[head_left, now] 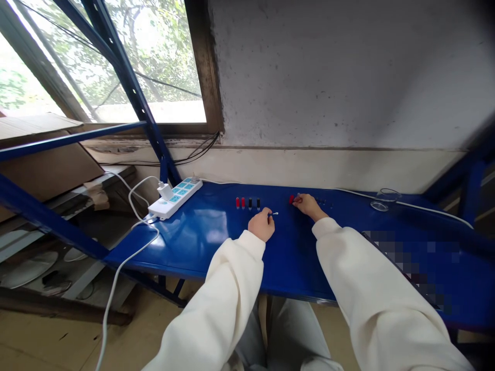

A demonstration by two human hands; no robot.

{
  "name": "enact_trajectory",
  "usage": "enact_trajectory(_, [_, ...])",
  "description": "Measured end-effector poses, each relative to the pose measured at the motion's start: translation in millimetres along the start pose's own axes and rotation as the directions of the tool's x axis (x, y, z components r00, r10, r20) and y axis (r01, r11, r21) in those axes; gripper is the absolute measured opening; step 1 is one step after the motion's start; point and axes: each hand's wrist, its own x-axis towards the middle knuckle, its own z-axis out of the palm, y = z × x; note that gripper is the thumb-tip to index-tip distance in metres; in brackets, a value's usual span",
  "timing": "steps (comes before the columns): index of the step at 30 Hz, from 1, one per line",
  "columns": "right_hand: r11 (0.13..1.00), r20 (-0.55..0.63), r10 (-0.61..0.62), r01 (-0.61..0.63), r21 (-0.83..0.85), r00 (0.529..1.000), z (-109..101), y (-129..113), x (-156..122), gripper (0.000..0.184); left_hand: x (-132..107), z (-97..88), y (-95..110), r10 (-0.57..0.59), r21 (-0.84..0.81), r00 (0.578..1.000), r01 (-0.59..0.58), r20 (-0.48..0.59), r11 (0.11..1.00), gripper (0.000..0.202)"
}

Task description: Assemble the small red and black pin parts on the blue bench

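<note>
My left hand point(262, 225) is closed over the blue table, fingers pinched around a small thin piece with a shiny pale tip point(275, 213). Just beyond it stand two small red cylinders point(240, 202) and two black cylinders point(254, 203) in a row, each with a lighter lower end. Off to the right, my right hand point(309, 207) is closed, its fingertips pinching a small red piece point(297, 198). Touching or very near those fingertips is another red piece point(291, 199). Several tiny dark pieces point(322, 201) lie behind the right hand, too small to name.
A white power strip point(176, 198) with a plugged-in adapter point(165, 191) lies at the table's left end; its cable hangs over the edge. A clear round container point(380, 205) stands at the right near a white cable point(433, 210). A blurred-out dark flat object lies at right.
</note>
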Motion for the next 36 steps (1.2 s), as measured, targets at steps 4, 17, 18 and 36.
enact_trajectory(4, [1.000,0.003,0.022,-0.022,0.020,1.000,-1,-1,1,0.006,3,-4.3,4,-0.094,0.098,0.990,0.105,-0.108,0.990,0.049])
enact_trajectory(17, [0.997,0.013,0.057,-0.056,-0.059,0.998,-24,-1,-16,0.018,17,-1.2,-2,-0.184,0.059,0.977,0.191,-0.103,0.980,0.049])
enact_trajectory(18, [0.998,-0.003,0.051,-0.051,-0.044,0.999,-25,-5,-22,0.014,17,-1.6,-2,-0.176,0.079,0.979,0.184,-0.100,0.980,0.045])
enact_trajectory(36, [0.879,-0.063,-0.176,0.186,0.440,0.982,5,-65,-100,0.052,14,0.1,5,-0.091,-0.832,0.982,0.189,0.166,0.522,0.017])
